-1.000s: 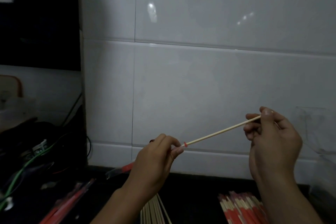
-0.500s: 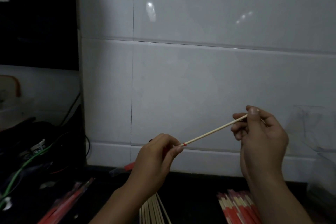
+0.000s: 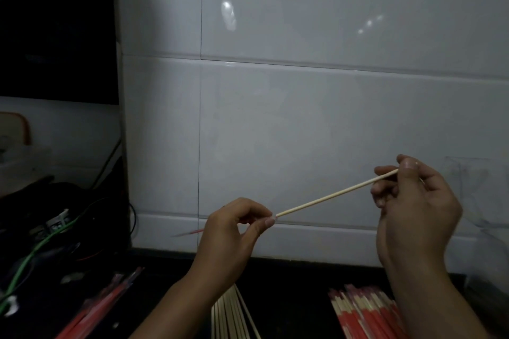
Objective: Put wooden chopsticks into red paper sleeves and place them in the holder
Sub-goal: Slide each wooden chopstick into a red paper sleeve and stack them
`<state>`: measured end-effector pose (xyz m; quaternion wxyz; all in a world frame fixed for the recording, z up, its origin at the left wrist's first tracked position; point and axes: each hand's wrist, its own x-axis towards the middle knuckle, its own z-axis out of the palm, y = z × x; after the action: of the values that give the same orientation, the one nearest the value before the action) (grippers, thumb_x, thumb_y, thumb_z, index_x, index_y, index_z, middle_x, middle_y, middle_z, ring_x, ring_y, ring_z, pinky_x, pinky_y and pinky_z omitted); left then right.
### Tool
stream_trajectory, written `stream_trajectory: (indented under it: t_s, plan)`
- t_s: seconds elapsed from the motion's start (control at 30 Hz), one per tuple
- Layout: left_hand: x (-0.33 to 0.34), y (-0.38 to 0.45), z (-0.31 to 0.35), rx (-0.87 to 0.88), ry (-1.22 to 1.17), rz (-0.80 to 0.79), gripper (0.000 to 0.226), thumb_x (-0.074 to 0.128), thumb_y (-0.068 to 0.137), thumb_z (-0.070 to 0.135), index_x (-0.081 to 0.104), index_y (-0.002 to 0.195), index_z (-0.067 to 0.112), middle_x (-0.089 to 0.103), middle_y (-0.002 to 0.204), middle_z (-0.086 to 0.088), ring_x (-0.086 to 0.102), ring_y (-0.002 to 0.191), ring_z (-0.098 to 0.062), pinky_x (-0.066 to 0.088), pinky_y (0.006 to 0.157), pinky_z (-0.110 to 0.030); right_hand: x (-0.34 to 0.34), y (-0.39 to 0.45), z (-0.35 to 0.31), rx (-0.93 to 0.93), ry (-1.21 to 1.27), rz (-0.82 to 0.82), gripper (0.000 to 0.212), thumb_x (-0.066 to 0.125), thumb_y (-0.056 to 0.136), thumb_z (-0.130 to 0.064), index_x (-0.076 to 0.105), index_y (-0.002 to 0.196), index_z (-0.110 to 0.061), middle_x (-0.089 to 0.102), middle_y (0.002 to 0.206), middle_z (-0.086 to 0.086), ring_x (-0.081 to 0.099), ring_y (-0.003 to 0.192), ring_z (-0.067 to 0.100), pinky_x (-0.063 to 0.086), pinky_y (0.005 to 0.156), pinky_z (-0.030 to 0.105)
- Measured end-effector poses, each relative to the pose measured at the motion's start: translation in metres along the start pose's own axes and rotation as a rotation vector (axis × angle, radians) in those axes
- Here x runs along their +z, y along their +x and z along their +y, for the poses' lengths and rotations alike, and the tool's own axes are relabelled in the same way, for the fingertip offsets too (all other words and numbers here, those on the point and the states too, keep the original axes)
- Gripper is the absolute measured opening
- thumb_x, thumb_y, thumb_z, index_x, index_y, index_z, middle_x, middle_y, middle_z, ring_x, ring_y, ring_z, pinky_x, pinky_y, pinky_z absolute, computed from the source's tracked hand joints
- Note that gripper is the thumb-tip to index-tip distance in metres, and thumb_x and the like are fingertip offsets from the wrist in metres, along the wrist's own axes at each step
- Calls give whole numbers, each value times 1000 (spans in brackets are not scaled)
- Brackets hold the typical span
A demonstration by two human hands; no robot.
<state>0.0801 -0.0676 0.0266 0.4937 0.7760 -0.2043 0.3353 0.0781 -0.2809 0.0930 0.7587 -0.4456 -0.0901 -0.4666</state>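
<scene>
While a wooden chopstick [image 3: 336, 194] is pinched at its upper end by the right hand [image 3: 413, 209], its tip is fed into a red paper sleeve [image 3: 190, 232] gripped by the left hand [image 3: 234, 231], above the counter's [image 3: 165, 264] front edge. Compared with a second ago, little more has been sleeved, so insertion appears barely begun; the holder cannot be made out.

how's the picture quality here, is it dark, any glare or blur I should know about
Head view: dim overall, the counter nearly black; glare spots sit on the white wall tiles; wide-angle bending bows the tile seams; the left hand and right hand with the chopstick read fairly sharp, but the red sleeve tip behind the left hand is faint and smeared.
</scene>
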Motion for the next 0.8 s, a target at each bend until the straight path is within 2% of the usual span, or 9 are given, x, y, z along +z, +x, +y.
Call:
stream_trajectory:
  t_s: [0.23,0.5,0.63,0.8]
  plan:
    - [2,0,-2,26,18,10,8,75,85,20,73,86,28,69,85,17,64,88,-5,49,80,-17,-1,-1,-2,-11,0,13,15,49,102,-15,61,93,-15,67,69,3,53,47,12,37,44,21]
    - [2,-1,-1,45,5,0,10,73,86,18,75,87,28,69,85,18,65,88,-4,53,81,-22,1,-3,0,-9,-13,-1,14,49,102,-13,61,95,-13,65,73,8,53,47,13,37,44,22]
    - [3,-1,-1,54,23,-4,13,71,88,17,74,88,30,69,88,19,64,89,-3,51,78,-15,0,-2,-2,-17,5,11,15,49,102,-13,61,93,-14,65,71,6,52,47,12,37,44,22]
    - [3,-1,0,51,15,10,11,69,89,19,74,90,28,69,91,22,65,88,-1,50,74,-14,0,-2,-2,-19,16,8,16,48,102,-13,61,93,-15,65,71,5,52,47,12,36,44,22]
